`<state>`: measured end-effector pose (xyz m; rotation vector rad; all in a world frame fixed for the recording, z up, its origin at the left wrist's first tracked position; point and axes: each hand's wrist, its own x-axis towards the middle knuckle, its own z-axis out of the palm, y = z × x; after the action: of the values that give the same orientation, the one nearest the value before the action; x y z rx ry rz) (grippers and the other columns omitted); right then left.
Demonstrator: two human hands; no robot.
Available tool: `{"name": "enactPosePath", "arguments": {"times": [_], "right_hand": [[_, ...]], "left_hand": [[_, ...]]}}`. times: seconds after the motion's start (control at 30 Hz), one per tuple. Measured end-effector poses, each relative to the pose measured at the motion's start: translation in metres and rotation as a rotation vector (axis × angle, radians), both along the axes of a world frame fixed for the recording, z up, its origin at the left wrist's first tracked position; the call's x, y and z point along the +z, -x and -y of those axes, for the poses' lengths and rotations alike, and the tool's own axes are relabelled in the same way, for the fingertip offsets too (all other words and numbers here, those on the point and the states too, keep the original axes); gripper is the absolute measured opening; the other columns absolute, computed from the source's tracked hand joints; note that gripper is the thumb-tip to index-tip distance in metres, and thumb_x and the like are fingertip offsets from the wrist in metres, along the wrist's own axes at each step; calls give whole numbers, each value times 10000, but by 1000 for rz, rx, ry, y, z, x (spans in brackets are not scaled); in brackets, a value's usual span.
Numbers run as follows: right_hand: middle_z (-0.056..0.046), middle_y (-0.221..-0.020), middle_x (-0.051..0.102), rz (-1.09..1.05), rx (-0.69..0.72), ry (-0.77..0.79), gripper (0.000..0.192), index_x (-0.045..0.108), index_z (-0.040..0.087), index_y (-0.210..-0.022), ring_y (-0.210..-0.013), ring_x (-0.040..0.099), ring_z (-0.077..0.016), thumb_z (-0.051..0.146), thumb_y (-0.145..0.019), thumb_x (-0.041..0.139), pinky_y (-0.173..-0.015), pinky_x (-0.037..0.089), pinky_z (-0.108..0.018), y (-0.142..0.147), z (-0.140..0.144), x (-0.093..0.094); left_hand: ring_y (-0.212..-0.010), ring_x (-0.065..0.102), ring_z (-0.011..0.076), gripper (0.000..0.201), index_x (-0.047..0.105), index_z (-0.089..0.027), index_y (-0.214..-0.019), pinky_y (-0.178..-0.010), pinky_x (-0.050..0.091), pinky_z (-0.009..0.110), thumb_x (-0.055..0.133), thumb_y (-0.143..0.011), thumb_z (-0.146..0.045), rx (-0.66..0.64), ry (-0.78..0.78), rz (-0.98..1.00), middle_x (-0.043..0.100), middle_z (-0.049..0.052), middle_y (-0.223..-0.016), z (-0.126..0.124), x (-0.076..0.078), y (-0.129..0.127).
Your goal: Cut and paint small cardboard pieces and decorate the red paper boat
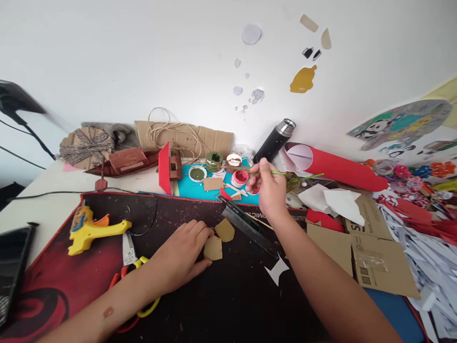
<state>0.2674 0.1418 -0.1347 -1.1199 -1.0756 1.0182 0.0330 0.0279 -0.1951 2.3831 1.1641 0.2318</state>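
My left hand [187, 250] rests low on the dark mat, thumb and fingertips closed around the edges of a small cut cardboard piece [213, 249]. A second cardboard piece [225, 230] lies just beyond it. Raised above the mat, my right hand [270, 188] pinches a paintbrush [243, 168] with a green handle. Its tip points left, near the rim of a green paint jar [213, 164]; whether they touch I cannot tell. Around it stand a lid of green paint [197, 174], a red paint jar [239, 178] and a white-rimmed jar [234, 160].
A yellow glue gun [94, 228] and scissors [129, 252] lie left. A black cutter [250, 227] and white paper scrap [277, 270] are on the mat [221, 305]. Behind stand a model boat [124, 162], red-roofed model [167, 169] and black flask [273, 143]; cardboard [383, 267] lies right.
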Motion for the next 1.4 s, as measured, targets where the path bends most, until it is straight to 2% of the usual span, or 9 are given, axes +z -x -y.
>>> {"name": "enactPosePath", "arguments": {"times": [0.17, 0.3, 0.37, 0.53, 0.73, 1.13, 1.4], "right_hand": [[52, -502, 529, -70, 56, 117, 509, 655, 206, -734, -397, 542, -118, 671, -903, 776, -380, 411, -220, -21, 61, 0], [44, -494, 532, -44, 94, 177, 514, 645, 200, -732, -395, 558, -126, 657, -953, 728, -384, 410, -215, -36, 107, -3], [40, -488, 534, -9, 114, 196, 524, 645, 196, -724, -393, 566, -130, 659, -955, 723, -384, 414, -215, -39, 123, -5], [31, -480, 542, 87, 124, 184, 533, 650, 189, -722, -402, 588, -134, 654, -981, 688, -402, 411, -210, -36, 147, -11], [22, -496, 566, 179, 175, 163, 512, 661, 194, -752, -434, 592, -131, 606, -1051, 605, -442, 427, -218, -26, 160, -20], [26, -506, 568, 241, 233, 178, 519, 649, 198, -765, -435, 592, -127, 608, -1071, 558, -446, 422, -216, -22, 159, -26], [20, -520, 580, 205, 173, 186, 508, 655, 200, -769, -446, 597, -132, 625, -1042, 602, -432, 422, -213, -25, 154, -24]], "left_hand": [[-1156, 647, 337, 426, 616, -197, -1319, -1033, 528, 503, 748, -949, -363, 24, -53, -12, 681, 118, -1239, -2, -3, -4], [-1193, 640, 336, 558, 589, -193, -1379, -1077, 512, 502, 784, -934, -468, -7, -71, 22, 678, 120, -1273, -4, -6, 0], [-1217, 637, 331, 564, 577, -197, -1396, -1097, 502, 494, 781, -936, -451, -18, -76, 39, 674, 121, -1292, -5, -7, 2], [-1154, 642, 317, 404, 616, -200, -1306, -1049, 511, 488, 735, -951, -351, -24, -69, 24, 673, 111, -1238, -5, -4, 1], [-1160, 640, 326, 397, 612, -196, -1297, -1019, 517, 481, 733, -946, -337, -18, -77, 12, 668, 109, -1223, -4, -2, -1], [-1161, 635, 323, 405, 598, -203, -1300, -1024, 516, 483, 731, -941, -333, -17, -89, 26, 668, 110, -1243, -4, -5, 0], [-1142, 633, 323, 385, 601, -203, -1298, -1009, 518, 481, 700, -953, -341, -26, -102, 49, 668, 112, -1214, -4, -7, 1]]}}
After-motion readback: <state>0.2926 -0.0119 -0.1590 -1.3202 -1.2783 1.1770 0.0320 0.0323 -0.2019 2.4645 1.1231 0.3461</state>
